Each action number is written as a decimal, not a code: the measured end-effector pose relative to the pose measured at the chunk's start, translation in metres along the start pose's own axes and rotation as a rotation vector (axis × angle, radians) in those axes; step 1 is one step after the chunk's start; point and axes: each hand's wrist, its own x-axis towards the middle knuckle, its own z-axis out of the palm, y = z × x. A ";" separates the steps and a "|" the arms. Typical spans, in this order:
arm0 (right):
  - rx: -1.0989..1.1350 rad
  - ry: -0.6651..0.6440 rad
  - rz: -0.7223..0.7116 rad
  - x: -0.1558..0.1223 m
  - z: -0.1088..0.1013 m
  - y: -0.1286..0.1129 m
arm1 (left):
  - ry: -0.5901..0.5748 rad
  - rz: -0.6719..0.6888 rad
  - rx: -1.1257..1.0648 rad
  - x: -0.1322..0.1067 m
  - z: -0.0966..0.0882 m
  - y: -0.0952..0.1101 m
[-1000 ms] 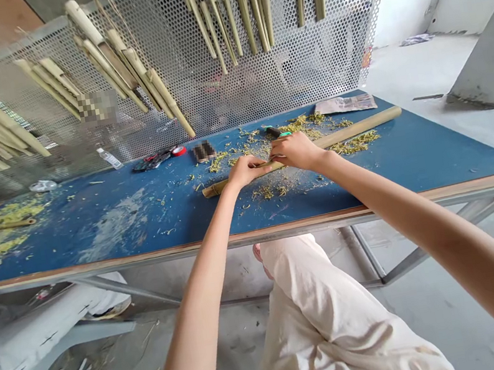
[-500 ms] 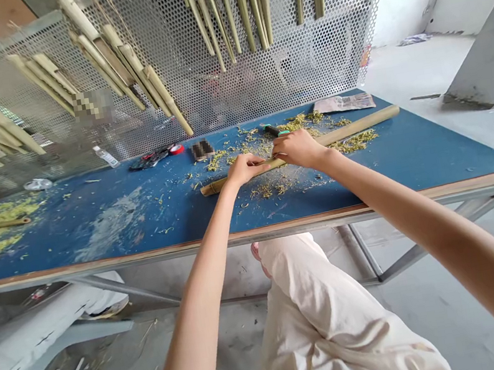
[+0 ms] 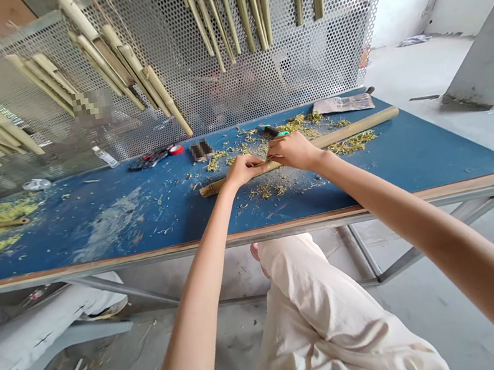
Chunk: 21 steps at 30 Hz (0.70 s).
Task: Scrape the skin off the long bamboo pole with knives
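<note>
The long pale bamboo stick lies flat on the blue-topped workbench, the left hand pinching it so it cannot roll, the right hand clenched over it just beside (any tool inside is hidden).

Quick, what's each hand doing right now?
Left hand: closed on the bamboo pole.
Right hand: closed on the same bamboo pole, beside the left.

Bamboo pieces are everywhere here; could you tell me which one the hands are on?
The long pole lying across the blue table; the others hang on the mesh panel or lie far left.
</note>
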 end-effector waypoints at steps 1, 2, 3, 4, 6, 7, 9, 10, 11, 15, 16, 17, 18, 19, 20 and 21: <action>0.007 0.010 0.017 -0.002 -0.001 0.006 | 0.005 -0.003 0.003 -0.001 -0.001 0.001; 0.012 0.027 0.051 -0.004 -0.003 0.014 | 0.010 -0.008 0.010 -0.002 -0.001 0.002; 0.018 0.062 0.097 -0.008 -0.006 0.024 | 0.013 -0.014 0.019 -0.003 -0.002 0.003; 0.016 0.112 0.166 -0.012 -0.010 0.036 | 0.010 -0.019 0.028 -0.004 -0.003 0.004; -0.015 0.204 0.314 -0.020 -0.017 0.057 | -0.002 -0.018 0.041 -0.005 -0.004 0.005; -0.029 0.231 0.355 -0.022 -0.019 0.065 | -0.004 -0.017 0.045 -0.005 -0.004 0.006; -0.040 0.249 0.376 -0.024 -0.022 0.071 | 0.006 -0.016 0.053 -0.006 -0.005 0.007; -0.030 0.238 0.357 -0.023 -0.021 0.070 | 0.014 -0.018 0.058 -0.006 -0.005 0.006; -0.011 0.220 0.330 -0.022 -0.020 0.066 | 0.023 -0.020 0.062 -0.006 -0.005 0.006; 0.059 0.104 0.261 -0.014 -0.019 0.048 | 0.038 -0.038 0.067 -0.005 -0.005 0.004; 0.059 0.075 0.261 -0.013 -0.020 0.044 | 0.039 -0.044 0.067 -0.005 -0.005 0.003; 0.053 0.047 0.262 -0.013 -0.021 0.042 | 0.040 -0.050 0.067 -0.004 -0.005 0.002; 0.047 0.021 0.264 -0.013 -0.022 0.041 | 0.041 -0.054 0.066 -0.004 -0.005 0.002; 0.040 -0.002 0.267 -0.013 -0.023 0.041 | 0.042 -0.053 0.063 -0.004 -0.005 0.001; 0.035 -0.023 0.272 -0.014 -0.024 0.041 | 0.043 -0.051 0.058 -0.004 -0.005 0.001; 0.034 -0.039 0.277 -0.014 -0.024 0.042 | 0.042 -0.047 0.051 -0.003 -0.005 0.001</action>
